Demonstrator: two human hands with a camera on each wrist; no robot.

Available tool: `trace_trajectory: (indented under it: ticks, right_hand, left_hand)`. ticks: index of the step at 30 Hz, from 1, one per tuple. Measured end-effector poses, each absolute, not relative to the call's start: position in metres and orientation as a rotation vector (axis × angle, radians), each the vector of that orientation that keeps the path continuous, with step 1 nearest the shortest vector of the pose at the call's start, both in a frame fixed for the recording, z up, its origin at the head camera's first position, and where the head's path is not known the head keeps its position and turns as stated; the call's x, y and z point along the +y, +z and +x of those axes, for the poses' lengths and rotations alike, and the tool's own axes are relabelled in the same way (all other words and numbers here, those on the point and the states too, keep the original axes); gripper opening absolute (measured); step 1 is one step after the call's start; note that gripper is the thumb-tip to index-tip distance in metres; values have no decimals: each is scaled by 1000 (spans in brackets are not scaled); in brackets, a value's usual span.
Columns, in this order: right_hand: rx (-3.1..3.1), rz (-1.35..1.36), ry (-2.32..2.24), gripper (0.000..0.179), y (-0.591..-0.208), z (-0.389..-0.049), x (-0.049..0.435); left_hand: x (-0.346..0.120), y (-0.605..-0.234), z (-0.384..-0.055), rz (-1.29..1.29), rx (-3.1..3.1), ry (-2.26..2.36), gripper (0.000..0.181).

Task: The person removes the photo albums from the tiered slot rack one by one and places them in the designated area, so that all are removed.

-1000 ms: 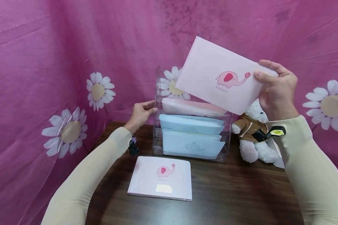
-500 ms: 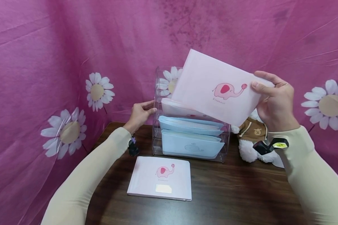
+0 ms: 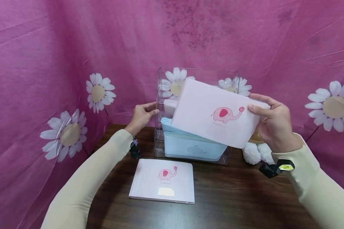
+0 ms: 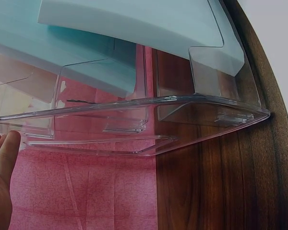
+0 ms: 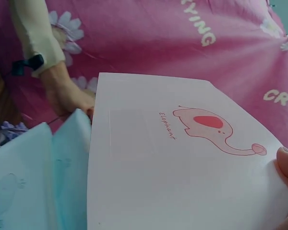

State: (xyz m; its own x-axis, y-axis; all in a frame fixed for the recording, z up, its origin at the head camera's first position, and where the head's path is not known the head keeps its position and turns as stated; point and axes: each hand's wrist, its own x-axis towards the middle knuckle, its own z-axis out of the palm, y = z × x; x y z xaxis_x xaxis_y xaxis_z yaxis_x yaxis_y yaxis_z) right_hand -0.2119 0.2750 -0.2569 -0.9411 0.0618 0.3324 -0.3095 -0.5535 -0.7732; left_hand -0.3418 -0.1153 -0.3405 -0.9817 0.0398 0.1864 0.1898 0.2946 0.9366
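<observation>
Elephant booklet point(image 3: 195, 108), pale pink, captioned "Elephant", is being held up in the grasp of the right hand point(image 3: 272, 124), thumb pressing on the front, fingers passing behind. It is slanting, the end away from that hand sitting higher, in front of a clear plastic rack point(image 3: 160, 152); contact between the two, cannot tell.

Left hand point(image 3: 141, 117) is touching the rack's side panel with thumb and fingers; whether it is pinching the panel or only resting there, cannot tell.

Obstruction: the held booklet is covering much of the rack's front, hiding most of a pale pink booklet point(image 3: 168, 109) in an upper tier and much of a light blue booklet point(image 3: 165, 123) below that. Light blue whale booklet point(image 3: 186, 149) is showing at the lowest tier, its upper right being overlapped.

Second elephant booklet point(image 3: 149, 183) is lying flat on the wooden table point(image 3: 226, 200), nearer the person than both hands, a bright rectangular patch showing on its cover. White plush toy point(image 3: 251, 154) is sitting below the right hand, its upper part being hidden by hand and booklet. Pink daisy-print curtain point(image 3: 126, 47) is hanging behind both hands, daisies showing through the rack.
</observation>
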Motion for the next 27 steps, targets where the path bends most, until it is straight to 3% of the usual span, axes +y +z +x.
trace_trajectory:
  ticks: [27]
  right_hand:
    - [-2008,308,2612,38,-348,-184,287]
  left_hand:
    - [-116,-340,-342,-216,-2425,-1797,49]
